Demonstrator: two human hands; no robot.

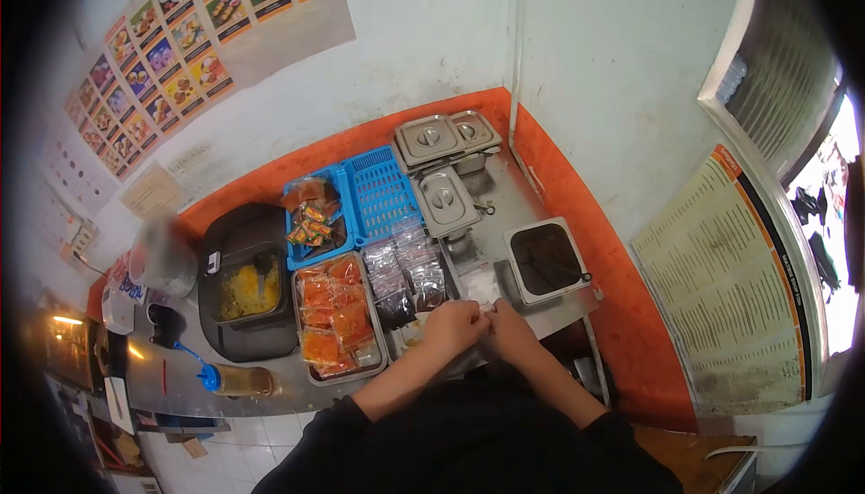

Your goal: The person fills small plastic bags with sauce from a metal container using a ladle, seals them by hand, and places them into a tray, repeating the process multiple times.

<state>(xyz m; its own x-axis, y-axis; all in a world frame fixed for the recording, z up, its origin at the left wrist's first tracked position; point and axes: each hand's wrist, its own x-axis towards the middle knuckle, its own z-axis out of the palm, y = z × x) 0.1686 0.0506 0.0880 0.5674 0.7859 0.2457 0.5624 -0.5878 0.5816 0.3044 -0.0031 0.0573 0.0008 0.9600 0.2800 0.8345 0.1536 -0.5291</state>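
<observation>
My left hand [453,325] and my right hand [512,329] meet near the counter's front edge, fingers closed. Between them they pinch the edge of a small clear plastic bag [480,285], which lies toward the counter. Just left of my left hand is a tray of small bags with dark contents [394,276]. A steel container of dark sauce [547,261] stands to the right, beyond my right hand.
Left of the dark bags is a tray of orange bags [335,318]. Behind stand blue baskets [382,190] and lidded steel containers [443,201]. Farther left are a black tray with yellow food [250,290] and a blue-capped bottle [236,380]. An orange-banded wall borders the counter.
</observation>
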